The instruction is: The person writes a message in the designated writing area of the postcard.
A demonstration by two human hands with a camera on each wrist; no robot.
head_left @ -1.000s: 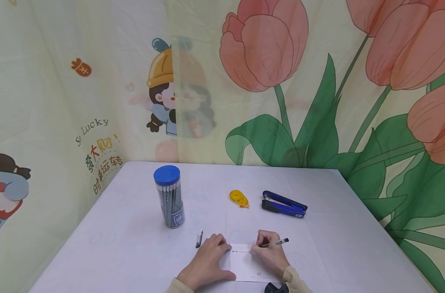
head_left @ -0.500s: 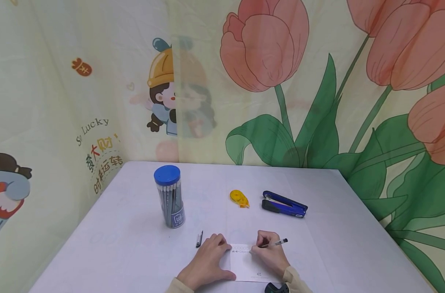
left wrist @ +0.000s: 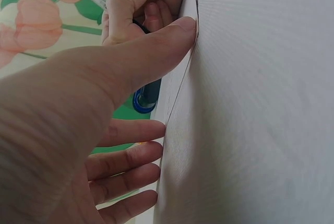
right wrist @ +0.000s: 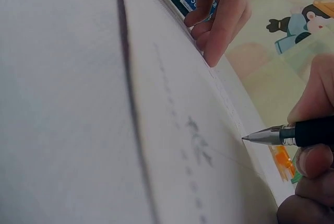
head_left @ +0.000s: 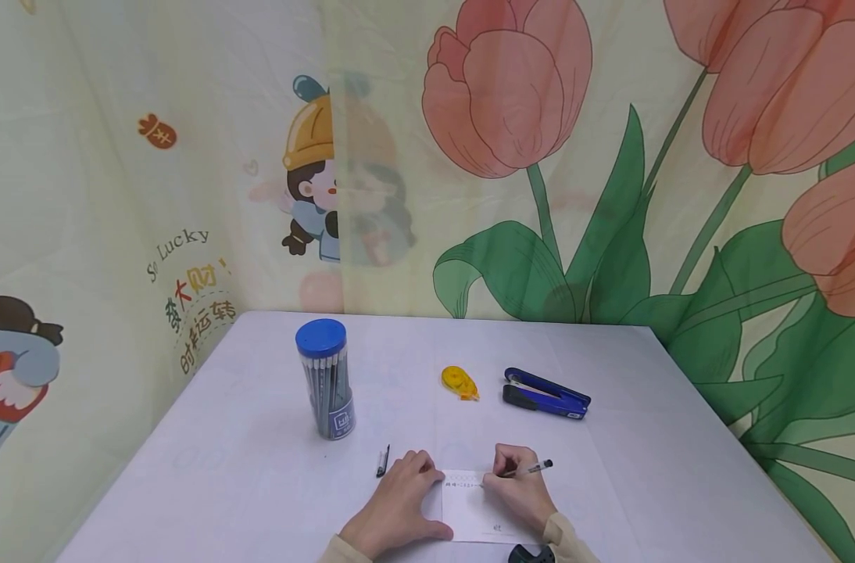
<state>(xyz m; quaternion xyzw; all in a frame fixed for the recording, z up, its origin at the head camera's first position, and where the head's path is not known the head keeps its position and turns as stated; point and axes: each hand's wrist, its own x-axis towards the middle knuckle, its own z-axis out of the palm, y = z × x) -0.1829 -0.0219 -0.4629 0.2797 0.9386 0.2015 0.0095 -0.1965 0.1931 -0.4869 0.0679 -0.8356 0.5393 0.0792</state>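
Note:
A white sheet of paper (head_left: 473, 516) lies at the near middle of the table, with a row of small handwriting near its top and a mark lower down. My right hand (head_left: 522, 489) pinches a pen (head_left: 538, 466) tilted over it; in the right wrist view its metal tip (right wrist: 261, 136) meets the paper at the writing. My left hand (head_left: 402, 500) rests at the sheet's left edge, fingers spread and thumb on the lower left corner. The left wrist view shows its fingers (left wrist: 128, 161) nearly straight. A pen cap (head_left: 382, 461) lies just left of that hand.
A clear jar (head_left: 341, 422) of pens with a blue lid stands at the left. Further back are a yellow correction tape (head_left: 459, 382) and a blue stapler (head_left: 547, 392). A black object (head_left: 531, 554) is cut off at the bottom edge. Printed curtains hang behind the table.
The pen's rear end has shifted very slightly as the right hand holds it at the row of writing. The left hand and the other objects stay in place.

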